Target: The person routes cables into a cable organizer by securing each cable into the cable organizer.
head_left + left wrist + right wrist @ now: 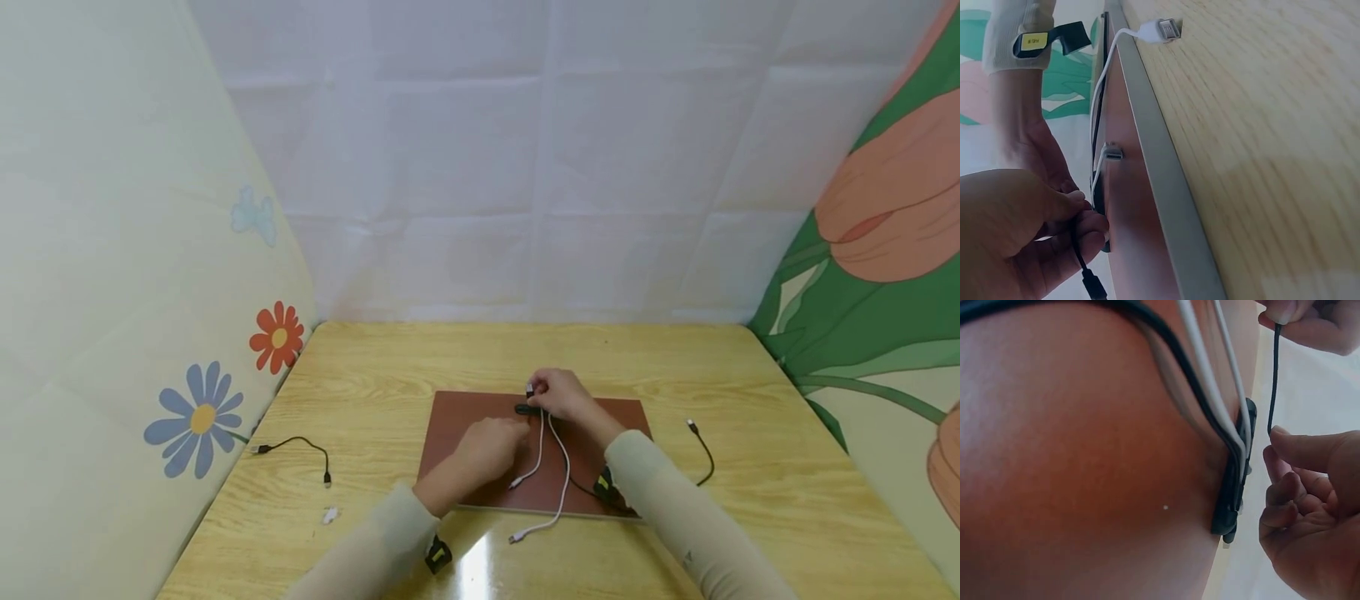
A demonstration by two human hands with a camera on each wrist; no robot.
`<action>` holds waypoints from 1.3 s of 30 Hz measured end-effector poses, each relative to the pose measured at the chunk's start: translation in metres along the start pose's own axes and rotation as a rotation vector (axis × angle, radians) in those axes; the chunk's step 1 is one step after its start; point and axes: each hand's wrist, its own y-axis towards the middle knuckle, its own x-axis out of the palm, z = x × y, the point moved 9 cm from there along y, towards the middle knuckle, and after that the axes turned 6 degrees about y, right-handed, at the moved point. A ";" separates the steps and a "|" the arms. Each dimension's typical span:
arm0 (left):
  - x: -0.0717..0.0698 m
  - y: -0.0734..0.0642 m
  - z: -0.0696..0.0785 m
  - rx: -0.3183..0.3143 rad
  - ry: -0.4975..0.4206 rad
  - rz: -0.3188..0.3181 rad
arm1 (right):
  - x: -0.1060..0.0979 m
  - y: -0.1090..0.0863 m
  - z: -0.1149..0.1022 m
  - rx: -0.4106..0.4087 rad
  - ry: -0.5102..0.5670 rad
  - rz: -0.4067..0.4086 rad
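A short black USB cable (1274,375) stretches between both hands above a reddish-brown board (480,408). My left hand (491,446) pinches it between thumb and fingers, its small black plug (1093,284) hanging below the fingers in the left wrist view. My right hand (558,392) pinches the same cable with thumb and forefinger, beside its silver-tipped USB plug (529,389). Close by on the board sits a black cable clip (1229,494). Two white cables (563,467) and another black cable (1191,369) run into this clip.
On the wooden table (375,367), a black cable (300,440) lies at the left above a small white piece (330,515). A black cable end with a silver plug (692,425) lies right of the board. Printed cloth walls stand around the table.
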 end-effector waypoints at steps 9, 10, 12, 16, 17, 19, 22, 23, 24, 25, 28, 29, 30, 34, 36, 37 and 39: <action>0.006 0.002 0.007 0.019 0.020 -0.020 | 0.005 0.002 0.001 -0.022 -0.052 0.003; 0.007 0.003 0.007 0.017 0.026 -0.024 | 0.005 0.002 0.001 -0.027 -0.057 0.007; 0.007 0.004 0.008 0.015 0.036 -0.028 | 0.005 0.003 0.001 -0.039 -0.068 0.014; 0.010 0.006 0.011 0.027 0.063 -0.042 | 0.005 0.005 0.001 -0.052 -0.093 0.015; 0.010 0.007 0.012 0.034 0.071 -0.044 | 0.006 0.006 0.002 -0.048 -0.091 0.011; 0.012 0.008 0.013 0.047 0.084 -0.049 | 0.006 0.007 0.002 -0.041 -0.086 0.005; 0.013 0.009 0.016 0.059 0.100 -0.058 | 0.007 0.007 0.002 -0.022 -0.066 -0.007; 0.013 0.009 0.017 0.061 0.109 -0.061 | 0.007 0.007 0.002 -0.021 -0.062 -0.010; 0.014 0.009 0.018 0.063 0.117 -0.066 | 0.007 0.007 0.002 -0.019 -0.057 -0.012; 0.014 0.009 0.019 0.067 0.127 -0.073 | 0.007 0.007 0.001 -0.014 -0.050 -0.014; 0.014 0.010 0.021 0.074 0.170 -0.085 | 0.006 0.009 0.001 -0.007 -0.043 -0.015; 0.014 0.010 0.022 0.078 0.186 -0.091 | 0.005 0.010 0.001 0.002 -0.040 -0.015; 0.015 0.010 0.023 0.083 0.203 -0.098 | 0.005 0.010 0.002 0.011 -0.043 -0.016; 0.018 0.010 0.026 0.089 0.256 -0.132 | 0.005 0.013 0.006 0.056 -0.076 -0.031; 0.020 0.009 0.027 0.084 0.278 -0.151 | 0.006 0.013 0.008 0.079 -0.087 -0.039; 0.020 0.009 0.027 0.080 0.289 -0.153 | 0.006 0.014 0.009 0.088 -0.091 -0.041; 0.021 0.008 0.027 0.074 0.314 -0.155 | 0.006 0.014 0.011 0.102 -0.093 -0.042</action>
